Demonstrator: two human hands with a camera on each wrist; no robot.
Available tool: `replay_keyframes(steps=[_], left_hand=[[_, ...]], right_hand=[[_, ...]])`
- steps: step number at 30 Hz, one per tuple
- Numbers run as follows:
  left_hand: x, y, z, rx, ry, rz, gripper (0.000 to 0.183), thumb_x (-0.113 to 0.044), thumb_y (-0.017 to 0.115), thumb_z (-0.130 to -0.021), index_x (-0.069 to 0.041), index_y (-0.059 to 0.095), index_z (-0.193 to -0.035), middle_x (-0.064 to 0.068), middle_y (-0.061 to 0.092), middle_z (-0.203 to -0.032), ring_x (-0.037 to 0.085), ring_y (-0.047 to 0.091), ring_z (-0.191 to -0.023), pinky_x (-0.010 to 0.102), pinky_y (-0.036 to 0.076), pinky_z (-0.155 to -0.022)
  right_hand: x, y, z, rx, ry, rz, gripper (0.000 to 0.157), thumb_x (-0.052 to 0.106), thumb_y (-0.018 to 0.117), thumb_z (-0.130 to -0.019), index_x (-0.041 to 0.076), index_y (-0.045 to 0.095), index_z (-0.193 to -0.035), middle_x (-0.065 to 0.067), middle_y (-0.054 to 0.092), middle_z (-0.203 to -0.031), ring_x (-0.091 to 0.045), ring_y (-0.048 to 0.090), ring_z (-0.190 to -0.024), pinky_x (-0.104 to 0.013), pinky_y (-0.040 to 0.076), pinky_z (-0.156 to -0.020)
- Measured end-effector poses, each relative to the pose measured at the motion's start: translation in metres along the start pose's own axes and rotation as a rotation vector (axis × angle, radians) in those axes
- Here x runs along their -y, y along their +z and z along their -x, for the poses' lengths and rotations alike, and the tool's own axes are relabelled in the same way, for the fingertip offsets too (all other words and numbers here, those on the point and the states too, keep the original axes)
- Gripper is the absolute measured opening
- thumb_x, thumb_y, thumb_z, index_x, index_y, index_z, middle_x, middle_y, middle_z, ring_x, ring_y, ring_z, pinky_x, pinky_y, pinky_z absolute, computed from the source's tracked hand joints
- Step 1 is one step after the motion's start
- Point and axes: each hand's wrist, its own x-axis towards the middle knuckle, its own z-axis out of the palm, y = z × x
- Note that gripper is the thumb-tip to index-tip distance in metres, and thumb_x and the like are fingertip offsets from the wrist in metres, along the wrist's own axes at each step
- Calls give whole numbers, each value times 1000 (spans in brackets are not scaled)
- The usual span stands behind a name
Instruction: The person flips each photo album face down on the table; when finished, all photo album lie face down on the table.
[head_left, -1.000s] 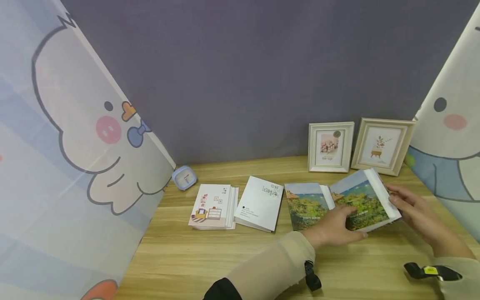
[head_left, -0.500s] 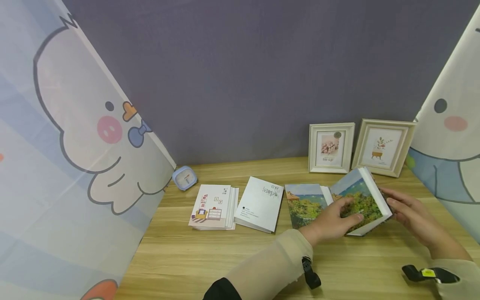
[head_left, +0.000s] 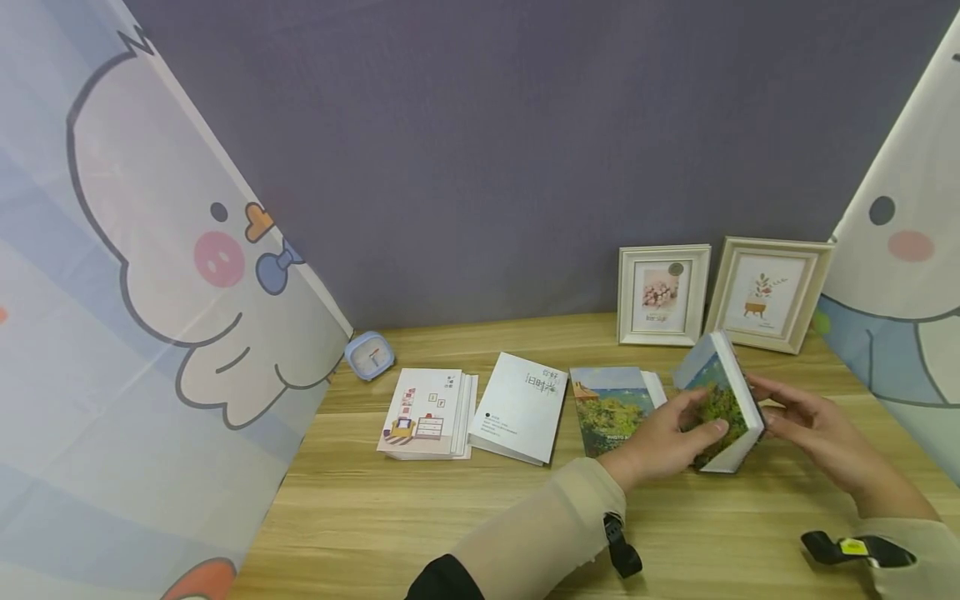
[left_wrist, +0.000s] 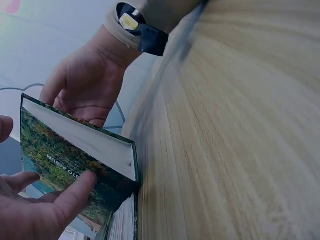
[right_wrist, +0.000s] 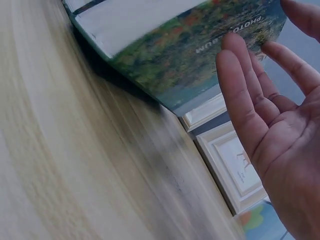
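Observation:
A thick photo album point(head_left: 723, 408) with a painted seaside garden cover stands tilted up on the table's right side, its white page edges facing up and toward me. My left hand point(head_left: 663, 437) lies against its front cover, thumb and fingertips spread on that one face. On the other cover, my right hand point(head_left: 832, 433) touches with nearly straight fingers, as the right wrist view shows on the album's lettered face point(right_wrist: 230, 37). A second matching album point(head_left: 611, 408) lies flat just left, partly behind my left hand. The left wrist view shows the tilted album's lower edge close by the wood.
Left of the albums lie a white album point(head_left: 521, 408) and a pile of illustrated books point(head_left: 423, 412). A blue clock point(head_left: 369, 356) stands at the back left. Two picture frames, one cream point(head_left: 663, 294) and one beige point(head_left: 769, 294), stand behind the albums, before the grey backdrop point(head_left: 480, 167).
The tilted album has swung up steeper, its right side rising and moving left. My right hand has followed it leftward; my left hand has shifted slightly and stays on the front cover.

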Motion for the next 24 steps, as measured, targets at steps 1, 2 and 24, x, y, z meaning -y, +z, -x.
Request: replay_keyframes(steps=[1, 2, 24], left_hand=[[0, 1, 0, 12, -1, 49, 55, -34, 52, -111, -30, 36, -163, -10, 45, -156, 4, 58, -125, 26, 57, -89], [-1, 1, 0, 24, -2, 97, 54, -33, 52, -112, -29, 36, -163, -9, 45, -155, 3, 59, -123, 26, 58, -87], [-1, 3, 1, -2, -82, 300, 55, -31, 62, -108, -26, 31, -153, -3, 54, -139, 7, 67, -108, 31, 61, -85]], right_hand=[[1, 1, 0, -2, 4, 30, 57, -24, 43, -100, -11, 38, -155, 0, 62, -135, -10, 67, -109, -27, 60, -80], [3, 2, -1, -7, 12, 62, 57, -24, 45, -99, -11, 39, -155, 0, 62, -134, -10, 67, -108, -28, 60, -79], [2, 12, -3, -9, 79, 473, 53, -14, 71, -91, -3, 60, -142, 7, 60, -129, -13, 63, -91, -26, 56, -71]])
